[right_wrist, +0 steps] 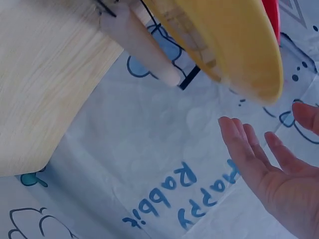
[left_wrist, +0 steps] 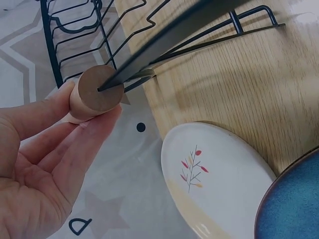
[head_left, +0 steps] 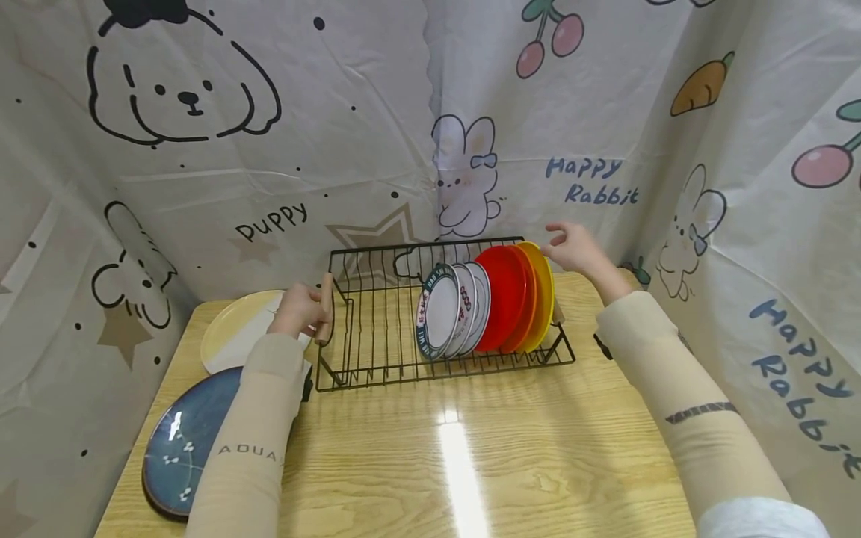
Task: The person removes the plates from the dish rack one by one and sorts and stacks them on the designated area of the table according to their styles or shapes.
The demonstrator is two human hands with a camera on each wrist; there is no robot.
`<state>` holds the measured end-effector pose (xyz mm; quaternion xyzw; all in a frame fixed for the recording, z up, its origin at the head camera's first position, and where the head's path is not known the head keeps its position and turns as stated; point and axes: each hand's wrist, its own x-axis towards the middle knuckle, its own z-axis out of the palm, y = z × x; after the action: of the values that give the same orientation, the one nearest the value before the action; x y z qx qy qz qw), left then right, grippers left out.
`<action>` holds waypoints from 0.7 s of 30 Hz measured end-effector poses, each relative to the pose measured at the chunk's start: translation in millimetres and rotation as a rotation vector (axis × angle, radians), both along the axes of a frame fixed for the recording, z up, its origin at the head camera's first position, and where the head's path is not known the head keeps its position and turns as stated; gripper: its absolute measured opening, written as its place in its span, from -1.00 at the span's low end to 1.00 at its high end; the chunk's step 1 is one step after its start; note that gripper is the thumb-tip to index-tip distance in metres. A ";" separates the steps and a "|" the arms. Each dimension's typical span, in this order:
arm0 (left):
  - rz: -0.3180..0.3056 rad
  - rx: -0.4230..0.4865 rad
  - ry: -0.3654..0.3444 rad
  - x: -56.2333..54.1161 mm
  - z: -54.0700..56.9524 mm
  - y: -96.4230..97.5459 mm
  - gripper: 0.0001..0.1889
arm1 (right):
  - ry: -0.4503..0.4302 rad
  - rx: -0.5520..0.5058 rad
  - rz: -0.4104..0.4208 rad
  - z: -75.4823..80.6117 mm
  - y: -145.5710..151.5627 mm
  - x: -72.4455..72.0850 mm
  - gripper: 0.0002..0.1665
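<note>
My left hand [head_left: 294,310] holds the wooden handle [head_left: 326,306] at the left end of a black wire dish rack [head_left: 430,378]. In the left wrist view, thumb and fingers pinch that round handle. My right hand [head_left: 572,246] is raised by the rack's right end, beside the upper edge of a yellow plate [head_left: 543,299]. It holds nothing, its fingers loosely spread in the right wrist view. Left of the yellow plate stand an orange plate [head_left: 529,299], a red plate [head_left: 498,295] and several white plates with patterned rims [head_left: 442,310], all upright in the rack's right half.
On the table [head_left: 504,448] to the left lie a white-and-yellow plate [head_left: 232,329] and a large dark blue plate [head_left: 191,433] with a floral sprig. A second wooden handle [right_wrist: 139,45] is at the rack's right end. Printed cloth [head_left: 370,149] hangs behind and beside the table.
</note>
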<state>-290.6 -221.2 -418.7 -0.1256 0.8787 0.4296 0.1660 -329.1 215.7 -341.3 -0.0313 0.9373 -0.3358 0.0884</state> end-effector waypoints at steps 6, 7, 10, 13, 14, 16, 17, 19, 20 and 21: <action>0.018 0.007 -0.001 0.1 -0.5 0.7 -0.46 | -0.034 0.023 0.027 -13.0 -8.6 0.7 -0.36; 0.019 0.007 0.000 0.2 -0.8 1.1 -0.46 | -0.047 0.018 0.028 -15.4 -9.1 1.2 -0.36; 0.024 0.002 0.003 0.7 -0.9 1.8 -0.46 | -0.084 -0.021 0.023 -20.6 -10.9 3.5 -0.35; 0.025 -0.003 0.008 0.1 -1.5 1.6 -0.47 | -0.099 -0.049 0.016 -24.9 -11.7 5.7 -0.34; 0.027 -0.003 0.009 -0.2 -1.6 1.4 -0.47 | -0.101 -0.053 0.016 -26.7 -11.6 5.9 -0.33; 0.027 -0.004 0.011 -0.7 -2.3 1.0 -0.47 | -0.099 -0.049 0.012 -29.8 -10.8 6.4 -0.31; 0.026 -0.005 0.011 -1.0 -2.6 0.7 -0.47 | -0.099 -0.043 0.010 -31.1 -10.6 6.5 -0.31; 0.026 -0.005 0.012 -1.3 -3.1 0.4 -0.46 | -0.097 -0.029 0.010 -33.4 -10.4 6.9 -0.29; 0.025 -0.008 0.013 -1.3 -3.0 0.3 -0.46 | -0.096 -0.021 0.008 -34.2 -10.5 7.2 -0.28; 0.024 -0.008 0.014 -1.3 -3.3 0.1 -0.46 | -0.093 -0.012 0.003 -34.5 -10.9 7.7 -0.26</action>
<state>-291.9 -221.1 -422.0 -0.1338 0.8800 0.4287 0.1543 -321.4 204.8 -375.8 -0.0179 0.9301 -0.3422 0.1322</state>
